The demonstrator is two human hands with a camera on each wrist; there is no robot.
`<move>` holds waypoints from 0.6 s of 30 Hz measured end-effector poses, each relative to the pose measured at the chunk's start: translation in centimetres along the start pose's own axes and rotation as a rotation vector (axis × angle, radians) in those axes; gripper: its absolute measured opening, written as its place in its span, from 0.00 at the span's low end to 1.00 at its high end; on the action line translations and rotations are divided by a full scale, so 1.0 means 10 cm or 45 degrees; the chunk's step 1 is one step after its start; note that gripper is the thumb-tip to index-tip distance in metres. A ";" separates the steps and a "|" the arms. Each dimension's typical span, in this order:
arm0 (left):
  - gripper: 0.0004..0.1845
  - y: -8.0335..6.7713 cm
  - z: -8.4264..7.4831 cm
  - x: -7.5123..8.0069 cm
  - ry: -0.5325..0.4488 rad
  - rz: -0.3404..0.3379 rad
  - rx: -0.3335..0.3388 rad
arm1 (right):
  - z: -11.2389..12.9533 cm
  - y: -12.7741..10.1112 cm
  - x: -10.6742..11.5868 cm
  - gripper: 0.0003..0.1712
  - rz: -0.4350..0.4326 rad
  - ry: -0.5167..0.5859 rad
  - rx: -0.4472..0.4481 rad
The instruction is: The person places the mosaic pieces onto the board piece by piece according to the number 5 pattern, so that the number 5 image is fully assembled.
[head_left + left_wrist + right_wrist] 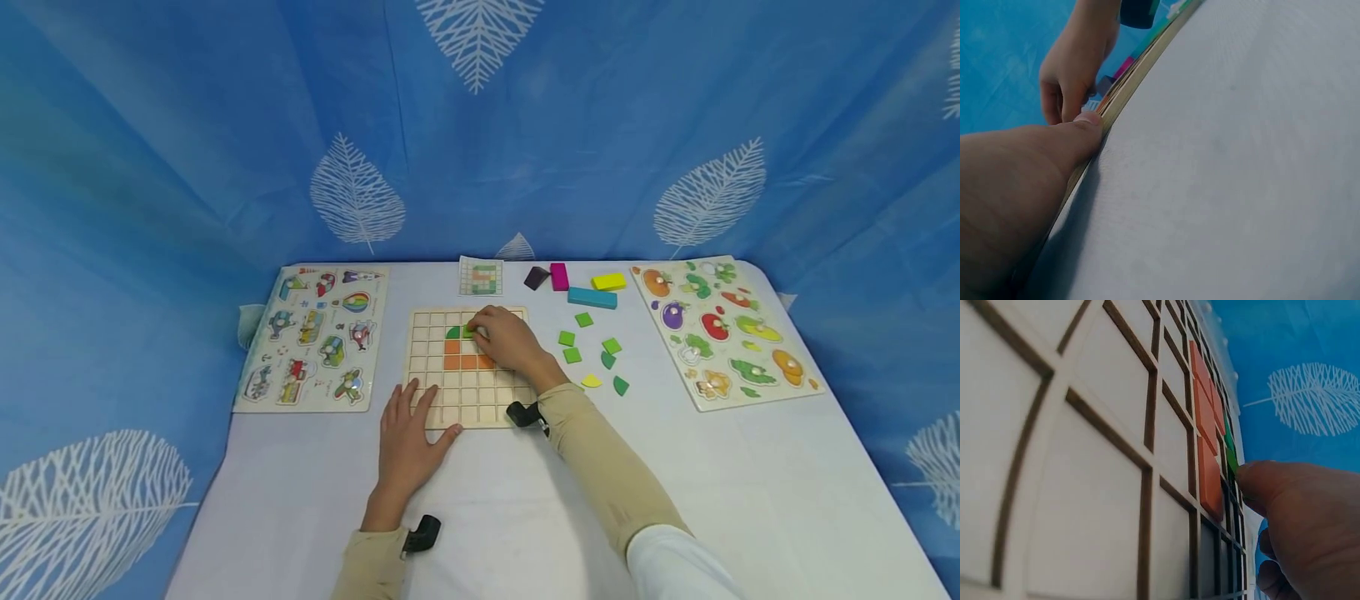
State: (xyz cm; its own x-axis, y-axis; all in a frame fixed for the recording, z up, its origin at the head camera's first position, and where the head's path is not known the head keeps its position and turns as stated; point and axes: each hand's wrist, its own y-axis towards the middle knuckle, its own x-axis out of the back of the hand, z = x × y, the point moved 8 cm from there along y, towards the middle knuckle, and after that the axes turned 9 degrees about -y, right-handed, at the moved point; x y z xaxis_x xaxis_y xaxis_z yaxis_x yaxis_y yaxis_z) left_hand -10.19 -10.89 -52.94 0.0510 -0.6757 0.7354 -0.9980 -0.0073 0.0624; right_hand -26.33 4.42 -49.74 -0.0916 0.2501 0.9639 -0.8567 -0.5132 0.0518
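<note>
A pale wooden grid board (468, 402) lies flat on the white table. Thumb and fingertips of my right hand (513, 340) pinch a light green square tile (467, 331) at the board's upper part, beside a dark green rounded piece (453, 333). Several orange tiles (452, 362) sit in the cells just below; the right wrist view shows these orange tiles (1210, 481) raised above the grid. My left hand (408, 442), fingers spread, rests on the lower left corner of the board. In the left wrist view its thumb (1082, 134) lies along the board's edge.
Loose green squares (572, 355), dark green pieces (620, 386) and a yellow piece (592, 381) lie right of the board. Behind are a pattern card (481, 277) and coloured blocks (592, 297). A vehicle puzzle (311, 337) stands left, a vegetable puzzle (727, 333) right.
</note>
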 end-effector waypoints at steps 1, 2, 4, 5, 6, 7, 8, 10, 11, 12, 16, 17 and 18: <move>0.42 0.00 0.00 0.00 0.003 0.001 -0.002 | 0.01 0.02 -0.01 0.13 0.007 -0.008 0.004; 0.42 0.00 0.00 0.00 0.005 0.000 -0.004 | 0.01 0.03 -0.02 0.13 0.015 -0.019 0.005; 0.42 0.00 0.00 0.00 0.007 0.006 -0.004 | 0.01 0.05 -0.04 0.13 0.027 -0.032 0.000; 0.42 0.00 0.00 0.00 0.010 0.006 -0.006 | 0.01 0.05 -0.05 0.13 0.028 -0.039 -0.005; 0.42 0.00 0.00 0.01 0.008 0.002 -0.010 | 0.01 0.05 -0.05 0.13 0.025 -0.047 -0.006; 0.41 0.00 -0.01 0.01 0.010 0.000 -0.013 | 0.01 0.05 -0.05 0.13 0.021 -0.052 -0.007; 0.41 0.01 -0.02 0.02 0.013 -0.005 -0.018 | 0.01 0.05 -0.04 0.13 0.015 -0.056 -0.006; 0.41 0.01 -0.03 0.03 0.011 -0.007 -0.020 | 0.00 0.05 -0.03 0.13 0.004 -0.069 0.004; 0.41 0.01 -0.04 0.04 0.009 -0.011 -0.023 | 0.00 0.04 -0.02 0.13 0.002 -0.075 0.010; 0.41 0.01 -0.04 0.05 0.003 -0.013 -0.024 | 0.00 0.04 -0.02 0.13 0.004 -0.078 0.015; 0.41 0.00 -0.03 0.04 -0.012 -0.014 -0.020 | -0.03 0.02 -0.03 0.13 0.007 -0.088 0.026; 0.41 0.00 -0.03 0.04 -0.012 -0.020 -0.026 | -0.04 0.01 -0.02 0.13 0.001 -0.091 0.026; 0.41 -0.01 -0.02 0.03 -0.015 -0.017 -0.021 | -0.05 0.00 -0.02 0.13 -0.008 -0.098 0.027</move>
State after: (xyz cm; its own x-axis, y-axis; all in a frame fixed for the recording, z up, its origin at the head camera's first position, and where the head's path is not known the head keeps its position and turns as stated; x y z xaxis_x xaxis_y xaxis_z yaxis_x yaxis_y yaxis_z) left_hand -10.11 -10.94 -52.59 0.0641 -0.6842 0.7265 -0.9965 -0.0044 0.0838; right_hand -26.57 4.81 -50.07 -0.0462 0.1901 0.9807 -0.8463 -0.5290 0.0626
